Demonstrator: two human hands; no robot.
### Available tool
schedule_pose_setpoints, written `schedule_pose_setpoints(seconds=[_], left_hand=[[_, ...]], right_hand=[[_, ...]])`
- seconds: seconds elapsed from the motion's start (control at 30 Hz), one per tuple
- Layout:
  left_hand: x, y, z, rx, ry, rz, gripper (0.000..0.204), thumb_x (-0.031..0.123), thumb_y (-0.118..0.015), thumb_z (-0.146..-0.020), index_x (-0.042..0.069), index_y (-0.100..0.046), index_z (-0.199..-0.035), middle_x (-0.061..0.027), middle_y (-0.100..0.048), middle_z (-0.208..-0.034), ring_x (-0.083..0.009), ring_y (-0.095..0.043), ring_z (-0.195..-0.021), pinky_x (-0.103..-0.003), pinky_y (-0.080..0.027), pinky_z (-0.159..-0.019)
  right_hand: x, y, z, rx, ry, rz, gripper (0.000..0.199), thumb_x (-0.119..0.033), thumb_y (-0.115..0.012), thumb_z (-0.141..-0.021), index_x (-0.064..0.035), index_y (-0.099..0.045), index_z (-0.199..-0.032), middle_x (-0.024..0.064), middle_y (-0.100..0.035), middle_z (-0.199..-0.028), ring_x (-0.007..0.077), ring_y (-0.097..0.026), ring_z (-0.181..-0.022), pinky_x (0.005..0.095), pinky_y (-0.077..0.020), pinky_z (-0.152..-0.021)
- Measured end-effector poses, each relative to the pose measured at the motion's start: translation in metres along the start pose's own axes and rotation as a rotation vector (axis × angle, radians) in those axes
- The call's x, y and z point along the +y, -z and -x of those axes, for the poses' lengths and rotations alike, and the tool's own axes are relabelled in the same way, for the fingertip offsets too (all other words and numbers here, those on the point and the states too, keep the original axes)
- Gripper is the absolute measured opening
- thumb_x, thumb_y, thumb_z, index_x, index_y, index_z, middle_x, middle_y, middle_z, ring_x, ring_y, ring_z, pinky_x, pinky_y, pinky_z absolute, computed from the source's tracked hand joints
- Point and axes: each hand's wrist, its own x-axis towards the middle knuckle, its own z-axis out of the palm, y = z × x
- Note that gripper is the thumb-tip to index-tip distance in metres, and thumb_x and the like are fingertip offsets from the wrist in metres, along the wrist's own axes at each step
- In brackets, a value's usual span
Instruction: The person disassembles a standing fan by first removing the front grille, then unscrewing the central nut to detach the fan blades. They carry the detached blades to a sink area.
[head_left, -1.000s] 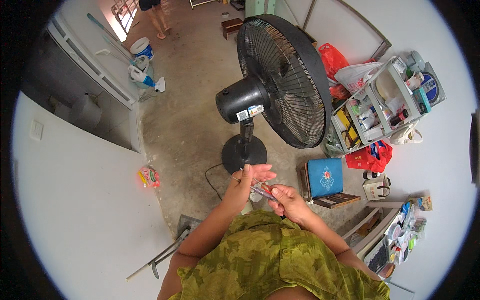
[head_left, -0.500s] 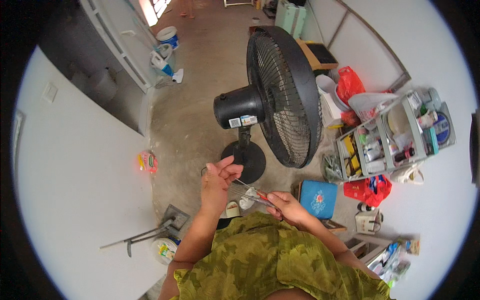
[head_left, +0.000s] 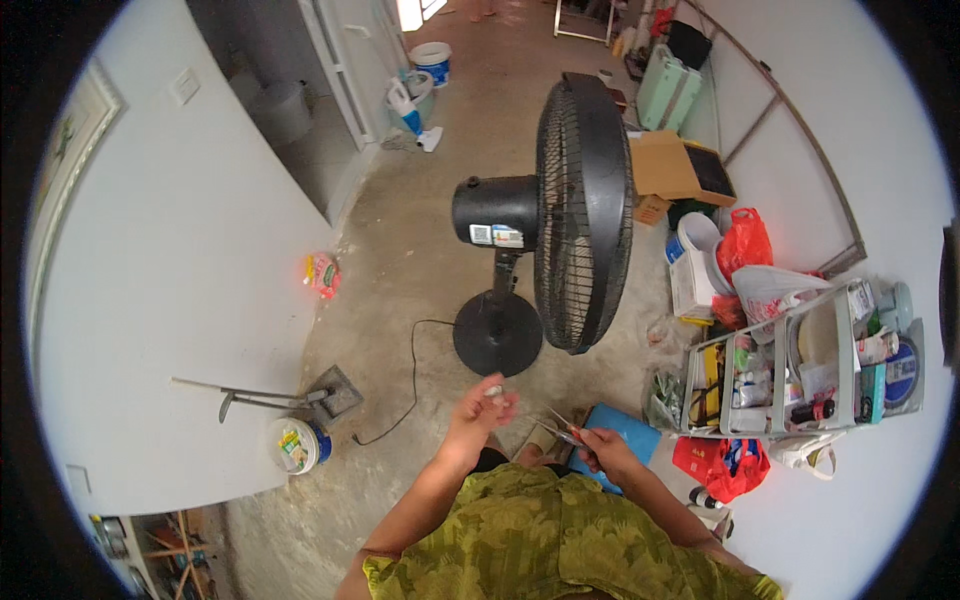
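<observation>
While right fingers [head_left: 599,442] grip thin tools [head_left: 569,434] | left fingers [head_left: 507,403] curled, now apart from tool tips | left hold: cannot tell

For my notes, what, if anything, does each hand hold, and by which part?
Right hand: seemingly thin metal tools, by the handle ends. Left hand: cannot be told.

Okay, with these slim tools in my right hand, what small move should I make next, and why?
Probably line up the slim tools in your right hand: their thin tips splay apart, pointing up and left, toward the side where your left hand is raised, fingers curled around something pale, too small to identify.
</observation>
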Motion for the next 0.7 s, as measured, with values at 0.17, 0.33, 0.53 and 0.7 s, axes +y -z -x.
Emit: schedule_pose_setpoints(seconds=[0.17, 0.33, 0.53, 0.7], left_hand=[[-0.022, 0.022, 0.032, -0.111, 0.153, -0.146, 0.034, 0.017, -0.049, -0.099, 0.006, -0.047, -0.131, -0.0124, -0.062, -0.117, -0.0197, -0.061, -0.101, -0.033, -0.048, -0.089], [-0.049, 0.028, 0.065, -0.156, 0.113, -0.2, 0.038, 0.026, -0.054, -0.098, 0.003, -0.049, -0.129, -0.0095, -0.061, -0.115, -0.0147, -0.059, -0.101, -0.03, -0.047, -0.089], [-0.054, 0.036, 0.091, -0.248, 0.151, -0.204, 0.038, 0.03, -0.05, -0.099, 0.003, -0.052, -0.126, -0.004, -0.061, -0.105, -0.0122, -0.057, -0.098, -0.031, -0.047, -0.088], [-0.049, 0.037, 0.09, -0.192, 0.218, -0.157, 0.038, 0.031, -0.049, -0.1, 0.003, -0.053, -0.125, -0.003, -0.061, -0.104, -0.0122, -0.058, -0.097, -0.031, -0.047, -0.087]], right_hand=[[0.016, -0.022, 0.006, -0.114, 0.036, -0.199, 0.034, -0.031, -0.051, -0.099, -0.0032, -0.055, -0.117, 0.0035, -0.051, -0.073, 0.0118, -0.039, -0.058, 0.0289, -0.0338, -0.05], [0.028, -0.07, 0.015, -0.404, -0.023, -0.576, 0.027, -0.032, -0.048, -0.1, -0.0146, -0.053, -0.12, -0.0007, -0.043, -0.073, 0.0101, -0.037, -0.062, 0.0243, -0.0313, -0.054], [0.034, -0.109, 0.035, -0.485, 0.006, -0.373, 0.03, -0.035, -0.046, -0.101, -0.0099, -0.054, -0.116, -0.0021, -0.05, -0.077, 0.0095, -0.042, -0.064, 0.0251, -0.0348, -0.056], [0.042, -0.118, 0.04, -0.353, 0.004, -0.162, 0.033, -0.037, -0.05, -0.099, -0.0094, -0.057, -0.114, 0.0001, -0.058, -0.08, 0.0097, -0.049, -0.063, 0.0263, -0.0406, -0.056]])
